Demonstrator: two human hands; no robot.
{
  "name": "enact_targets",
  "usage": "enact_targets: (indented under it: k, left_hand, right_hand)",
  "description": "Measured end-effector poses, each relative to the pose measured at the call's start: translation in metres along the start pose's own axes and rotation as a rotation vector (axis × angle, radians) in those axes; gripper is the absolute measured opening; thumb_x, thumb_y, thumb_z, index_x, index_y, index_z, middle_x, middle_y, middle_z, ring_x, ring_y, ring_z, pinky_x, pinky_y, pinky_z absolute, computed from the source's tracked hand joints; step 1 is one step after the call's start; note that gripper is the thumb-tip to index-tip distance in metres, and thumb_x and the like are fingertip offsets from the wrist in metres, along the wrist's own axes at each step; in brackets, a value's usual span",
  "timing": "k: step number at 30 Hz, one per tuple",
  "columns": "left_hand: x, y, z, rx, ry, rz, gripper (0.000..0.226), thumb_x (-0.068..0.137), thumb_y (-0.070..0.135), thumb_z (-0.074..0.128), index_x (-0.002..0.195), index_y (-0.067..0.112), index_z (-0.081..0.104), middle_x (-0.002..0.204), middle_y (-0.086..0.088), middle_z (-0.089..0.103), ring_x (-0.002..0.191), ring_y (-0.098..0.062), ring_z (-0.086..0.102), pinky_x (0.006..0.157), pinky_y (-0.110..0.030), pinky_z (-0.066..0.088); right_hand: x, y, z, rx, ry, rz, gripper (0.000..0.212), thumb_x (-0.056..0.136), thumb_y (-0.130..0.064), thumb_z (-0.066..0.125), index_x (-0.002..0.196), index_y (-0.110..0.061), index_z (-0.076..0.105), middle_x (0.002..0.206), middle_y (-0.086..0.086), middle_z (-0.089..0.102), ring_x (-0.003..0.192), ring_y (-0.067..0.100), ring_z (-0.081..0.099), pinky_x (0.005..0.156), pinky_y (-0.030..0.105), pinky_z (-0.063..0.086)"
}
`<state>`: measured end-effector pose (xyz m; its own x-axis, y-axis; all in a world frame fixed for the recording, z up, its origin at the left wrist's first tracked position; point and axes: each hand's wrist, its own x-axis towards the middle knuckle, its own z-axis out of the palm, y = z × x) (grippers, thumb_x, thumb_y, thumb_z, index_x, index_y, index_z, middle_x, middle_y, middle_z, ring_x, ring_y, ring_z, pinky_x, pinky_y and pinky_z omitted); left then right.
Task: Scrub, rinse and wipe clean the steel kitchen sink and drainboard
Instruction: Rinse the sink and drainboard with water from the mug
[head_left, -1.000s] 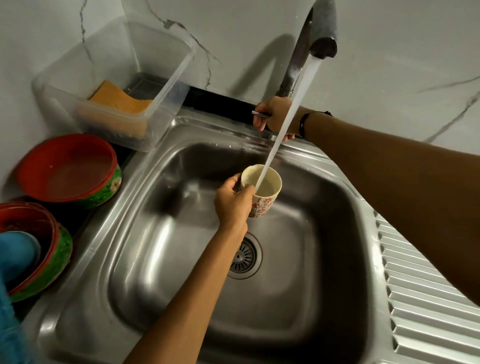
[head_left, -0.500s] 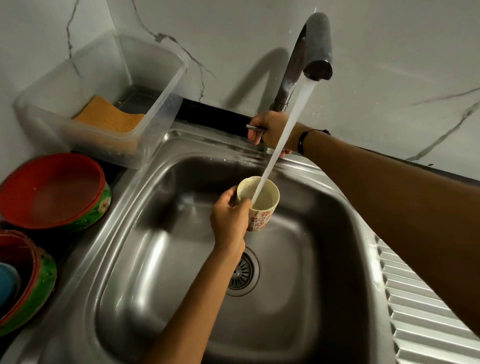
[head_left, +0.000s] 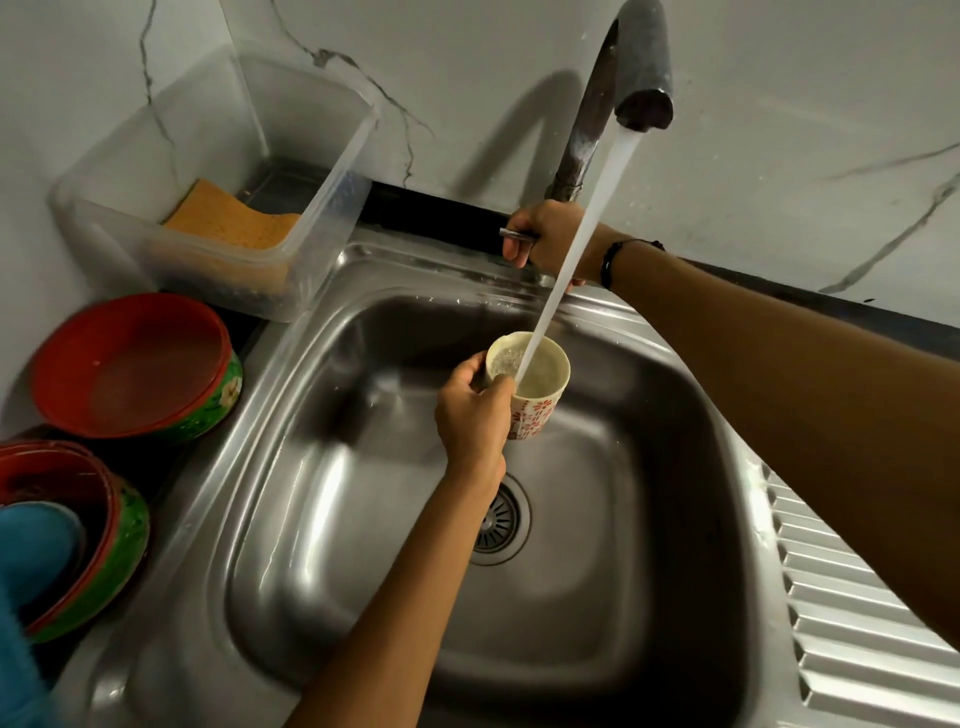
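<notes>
While water runs in a white stream (head_left: 566, 260) from the dark curved metal tap (head_left: 631, 67) into the cream cup with a red flower pattern (head_left: 530, 384), the step in hand looks like the rinse: drawing water to throw over the steel. The left hand (head_left: 472, 415) holds the cup above the middle of the stainless steel sink basin (head_left: 322, 519), fingers wrapped closed around its side, and the water inside froths near the brim. The right hand (head_left: 545, 244) is at the back edge of the sink, clenched on the slim metal tap lever (head_left: 517, 235). Next, I judge, the lever needs turning off and the full cup tipping over the basin walls or the ribbed steel drainboard (head_left: 857, 597) at the right edge, kept level until then so it does not slop. At the surface's back left corner a clear plastic tub (head_left: 317, 218) holds an orange sponge (head_left: 234, 223); two red bowls with green patterned outsides (head_left: 130, 364) sit along the left edge.
</notes>
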<state>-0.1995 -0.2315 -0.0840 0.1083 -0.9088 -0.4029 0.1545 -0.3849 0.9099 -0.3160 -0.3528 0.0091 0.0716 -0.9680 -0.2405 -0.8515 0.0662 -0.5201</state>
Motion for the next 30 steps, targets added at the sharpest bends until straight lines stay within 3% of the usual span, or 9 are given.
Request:
enact_targets:
  k: [3, 6, 9, 13, 15, 24, 26, 29, 30]
  left_hand:
    - [0.0, 0.001, -0.001, 0.014, -0.009, -0.008, 0.042, 0.082, 0.005, 0.059, 0.123, 0.012, 0.058, 0.11, -0.012, 0.066, 0.103, -0.033, 0.06, 0.071, -0.028, 0.051]
    - [0.0, -0.001, -0.001, 0.026, -0.008, -0.015, 0.042, 0.081, 0.006, 0.059, 0.123, 0.013, 0.058, 0.11, -0.011, 0.066, 0.103, -0.033, 0.06, 0.074, -0.03, 0.052]
    - [0.001, -0.003, -0.001, 0.028, -0.007, -0.012, 0.042, 0.081, 0.007, 0.061, 0.122, 0.014, 0.059, 0.11, -0.01, 0.066, 0.103, -0.034, 0.06, 0.076, -0.033, 0.053]
    - [0.003, -0.004, 0.001, 0.017, -0.008, -0.012, 0.042, 0.08, 0.006, 0.06, 0.121, 0.013, 0.06, 0.108, -0.01, 0.067, 0.103, -0.038, 0.059, 0.073, -0.031, 0.053]
    - [0.002, -0.005, 0.002, 0.003, -0.014, -0.006, 0.042, 0.08, 0.006, 0.06, 0.122, 0.014, 0.06, 0.107, -0.011, 0.067, 0.102, -0.038, 0.059, 0.067, -0.026, 0.05]
    - [0.004, -0.006, 0.002, -0.023, -0.009, 0.012, 0.042, 0.08, 0.006, 0.06, 0.121, 0.013, 0.06, 0.106, -0.01, 0.067, 0.103, -0.038, 0.059, 0.067, -0.025, 0.049]
    - [0.005, -0.007, 0.002, -0.026, -0.011, 0.017, 0.042, 0.08, 0.006, 0.06, 0.121, 0.013, 0.06, 0.107, -0.01, 0.067, 0.104, -0.039, 0.058, 0.069, -0.026, 0.05]
    - [0.006, -0.007, 0.003, -0.024, -0.017, 0.011, 0.042, 0.079, 0.005, 0.059, 0.121, 0.012, 0.06, 0.108, -0.012, 0.066, 0.107, -0.044, 0.055, 0.073, -0.032, 0.051]
    - [0.007, -0.006, 0.003, -0.021, -0.017, 0.004, 0.042, 0.079, 0.005, 0.059, 0.121, 0.012, 0.06, 0.108, -0.013, 0.066, 0.108, -0.045, 0.054, 0.072, -0.031, 0.05]
  right_hand:
    - [0.002, 0.002, 0.0, -0.004, -0.01, 0.002, 0.015, 0.091, -0.006, 0.049, 0.091, -0.015, 0.062, 0.098, 0.015, 0.065, 0.087, 0.033, 0.064, 0.077, 0.033, 0.055]
    - [0.003, 0.003, 0.0, 0.012, -0.004, -0.005, 0.007, 0.091, -0.012, 0.055, 0.094, -0.015, 0.06, 0.089, 0.011, 0.062, 0.073, 0.025, 0.061, 0.051, 0.017, 0.052]
    - [0.004, 0.005, 0.002, 0.032, 0.007, -0.013, 0.003, 0.091, -0.018, 0.057, 0.092, -0.02, 0.059, 0.094, 0.015, 0.065, 0.081, 0.029, 0.062, 0.064, 0.025, 0.054]
    - [0.003, 0.007, 0.003, 0.054, 0.021, -0.032, 0.005, 0.09, -0.016, 0.056, 0.091, -0.019, 0.06, 0.09, 0.013, 0.063, 0.081, 0.028, 0.062, 0.062, 0.022, 0.052]
    - [0.002, 0.008, 0.004, 0.066, 0.038, -0.03, 0.006, 0.089, -0.013, 0.056, 0.091, -0.016, 0.061, 0.091, 0.016, 0.063, 0.081, 0.031, 0.062, 0.066, 0.029, 0.055]
    - [-0.007, 0.001, 0.005, 0.114, 0.055, -0.016, 0.005, 0.091, -0.013, 0.055, 0.09, -0.015, 0.059, 0.074, -0.002, 0.056, 0.061, 0.012, 0.057, 0.048, 0.012, 0.048]
    - [-0.014, 0.001, 0.007, 0.309, 0.096, -0.01, 0.013, 0.091, -0.013, 0.055, 0.08, -0.018, 0.056, 0.077, 0.001, 0.058, 0.054, 0.011, 0.056, 0.047, 0.019, 0.049]
    - [-0.034, 0.004, 0.008, 0.992, 0.177, 0.058, 0.011, 0.096, -0.017, 0.05, 0.087, -0.015, 0.056, 0.088, 0.01, 0.057, 0.052, 0.014, 0.055, 0.047, 0.024, 0.05]
    - [-0.039, 0.006, 0.009, 1.113, 0.17, 0.069, 0.011, 0.097, -0.018, 0.047, 0.089, -0.015, 0.055, 0.088, 0.008, 0.056, 0.053, 0.014, 0.054, 0.047, 0.024, 0.049]
